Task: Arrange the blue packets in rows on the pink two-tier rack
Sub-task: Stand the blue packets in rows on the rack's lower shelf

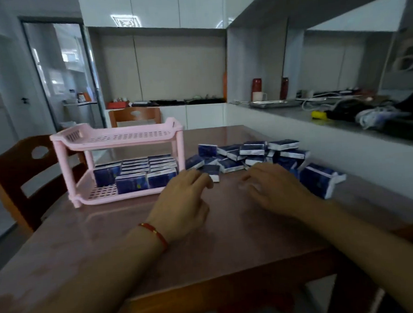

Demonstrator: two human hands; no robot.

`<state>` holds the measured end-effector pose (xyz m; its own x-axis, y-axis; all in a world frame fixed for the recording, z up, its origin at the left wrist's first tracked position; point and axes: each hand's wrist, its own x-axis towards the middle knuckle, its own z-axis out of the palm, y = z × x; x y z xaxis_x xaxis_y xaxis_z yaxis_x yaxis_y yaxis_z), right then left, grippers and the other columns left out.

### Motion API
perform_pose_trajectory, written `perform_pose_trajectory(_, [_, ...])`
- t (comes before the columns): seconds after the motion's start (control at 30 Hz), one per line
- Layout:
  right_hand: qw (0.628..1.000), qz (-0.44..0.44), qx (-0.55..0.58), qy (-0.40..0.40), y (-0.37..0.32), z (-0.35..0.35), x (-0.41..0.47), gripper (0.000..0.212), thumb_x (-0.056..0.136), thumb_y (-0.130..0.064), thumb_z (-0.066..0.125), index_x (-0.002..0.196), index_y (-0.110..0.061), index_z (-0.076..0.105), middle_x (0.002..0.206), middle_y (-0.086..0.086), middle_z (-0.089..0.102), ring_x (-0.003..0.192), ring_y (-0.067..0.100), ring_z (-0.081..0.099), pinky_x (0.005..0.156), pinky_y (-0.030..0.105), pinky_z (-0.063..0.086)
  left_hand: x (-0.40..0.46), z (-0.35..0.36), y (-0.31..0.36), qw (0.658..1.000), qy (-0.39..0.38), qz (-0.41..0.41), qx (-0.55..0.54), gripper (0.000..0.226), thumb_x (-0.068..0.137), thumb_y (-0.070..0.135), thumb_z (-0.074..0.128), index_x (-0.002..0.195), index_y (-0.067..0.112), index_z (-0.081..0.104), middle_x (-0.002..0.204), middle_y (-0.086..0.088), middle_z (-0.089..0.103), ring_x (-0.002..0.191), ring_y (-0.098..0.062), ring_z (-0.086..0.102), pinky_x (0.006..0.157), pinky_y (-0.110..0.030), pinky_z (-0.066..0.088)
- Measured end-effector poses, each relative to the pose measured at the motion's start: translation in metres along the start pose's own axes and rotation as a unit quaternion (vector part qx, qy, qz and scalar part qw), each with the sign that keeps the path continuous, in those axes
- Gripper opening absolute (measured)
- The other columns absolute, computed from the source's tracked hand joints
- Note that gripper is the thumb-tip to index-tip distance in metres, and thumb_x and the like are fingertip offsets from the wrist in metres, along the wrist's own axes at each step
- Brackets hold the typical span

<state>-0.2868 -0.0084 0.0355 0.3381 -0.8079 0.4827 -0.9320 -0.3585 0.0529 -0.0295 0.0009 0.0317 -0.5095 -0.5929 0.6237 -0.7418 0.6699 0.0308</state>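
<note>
Blue rectangular paper packets [246, 154] are lying heaped on the glossy reddish-brown table [230, 239], others standing in rows on the pink slotted plastic two-tier rack [118, 159]'s lower shelf. Left hand [181, 203] and right hand [277, 188] are hovering with relaxed fingers, grasping nothing.

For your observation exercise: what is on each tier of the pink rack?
The lower tier holds blue packets standing in rows, with bare space at its front left. The top tier shows no packets; its raised rim hides little.
</note>
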Motion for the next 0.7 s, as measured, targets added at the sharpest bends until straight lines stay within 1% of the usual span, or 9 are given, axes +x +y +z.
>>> perform_pose_trajectory(0.07, [0.998,0.041,-0.029,0.039,0.023,-0.001,-0.011,0.026,0.090,-0.028,0.060,0.113,-0.019,0.067,0.110,0.000,0.065,0.103,0.023,0.059,0.087,0.041,0.047,0.024,0.019,0.021,0.999,0.006,0.007,-0.033,0.038,0.069,0.014,0.062,0.107,0.017,0.062,0.106,-0.004,0.059,0.096,-0.025,0.055,0.083,-0.040,0.051])
perform_pose_trajectory(0.17, [0.985,0.135,-0.077,0.076,0.045,0.003,-0.027,0.034,0.086,-0.032,0.065,0.117,-0.020,0.064,0.118,0.002,0.062,0.116,0.027,0.053,0.095,0.043,0.037,0.051,0.044,0.038,0.998,-0.002,-0.006,-0.057,0.037,0.071,0.014,0.062,0.108,0.016,0.061,0.106,-0.005,0.058,0.096,-0.026,0.053,0.081,-0.044,0.050])
perform_pose_trajectory(0.27, [0.966,0.208,-0.151,0.031,0.052,0.011,-0.029,0.057,0.081,-0.045,0.062,0.134,-0.024,0.054,0.140,0.002,0.050,0.135,0.028,0.039,0.106,0.053,0.022,0.057,0.066,0.041,0.996,-0.025,-0.026,-0.077,0.038,0.077,0.013,0.065,0.114,0.019,0.060,0.114,-0.002,0.056,0.106,-0.021,0.050,0.086,-0.030,0.044])
perform_pose_trajectory(0.33, [0.959,0.239,-0.152,-0.001,0.054,0.014,-0.026,0.067,0.084,-0.045,0.058,0.146,-0.026,0.041,0.152,0.002,0.038,0.146,0.028,0.024,0.110,0.061,0.009,0.056,0.074,0.036,0.991,-0.044,-0.044,-0.119,0.038,0.077,0.011,0.066,0.114,0.018,0.060,0.115,0.000,0.055,0.108,-0.018,0.049,0.085,-0.024,0.037])
perform_pose_trajectory(0.43, [0.955,0.262,-0.142,-0.009,0.056,0.019,-0.025,0.065,0.092,-0.035,0.053,0.152,-0.026,0.031,0.155,0.002,0.039,0.151,0.027,0.014,0.112,0.065,-0.003,0.058,0.075,0.027,0.976,-0.027,-0.100,-0.191,0.033,0.078,0.011,0.069,0.109,0.021,0.063,0.107,0.004,0.061,0.099,-0.013,0.055,0.086,-0.027,0.047])
perform_pose_trajectory(0.5, [0.958,0.254,-0.137,-0.007,0.056,0.020,-0.025,0.061,0.091,-0.032,0.056,0.149,-0.026,0.036,0.149,0.001,0.045,0.147,0.023,0.023,0.112,0.064,-0.002,0.059,0.075,0.024,0.962,-0.027,-0.145,-0.232,0.031,0.079,0.013,0.070,0.106,0.027,0.063,0.103,0.007,0.065,0.095,-0.011,0.059,0.080,-0.021,0.047])
perform_pose_trajectory(0.57, [0.966,0.225,-0.125,0.025,0.056,0.020,-0.026,0.057,0.087,-0.034,0.060,0.142,-0.027,0.045,0.138,-0.001,0.051,0.137,0.021,0.037,0.114,0.059,0.006,0.059,0.075,0.024,0.954,-0.026,-0.164,-0.250,0.029,0.081,0.015,0.070,0.106,0.029,0.063,0.101,0.008,0.067,0.094,-0.010,0.062,0.079,-0.019,0.047])
perform_pose_trajectory(0.63, [0.977,0.183,-0.060,0.093,0.054,0.019,-0.028,0.055,0.082,-0.037,0.063,0.134,-0.028,0.050,0.129,-0.003,0.052,0.126,0.020,0.046,0.110,0.050,0.018,0.060,0.075,0.025,0.950,-0.024,-0.173,-0.260,0.028,0.086,0.023,0.070,0.113,0.029,0.064,0.103,0.010,0.067,0.094,-0.008,0.063,0.084,-0.025,0.051])
perform_pose_trajectory(0.7, [0.984,0.110,0.040,0.134,0.048,0.018,-0.031,0.055,0.079,-0.038,0.064,0.131,-0.029,0.049,0.127,-0.004,0.050,0.120,0.019,0.049,0.105,0.044,0.030,0.060,0.074,0.027,0.932,-0.034,-0.192,-0.306,0.038,0.088,0.039,0.069,0.125,0.030,0.060,0.109,0.012,0.066,0.095,-0.006,0.064,0.089,-0.031,0.054])
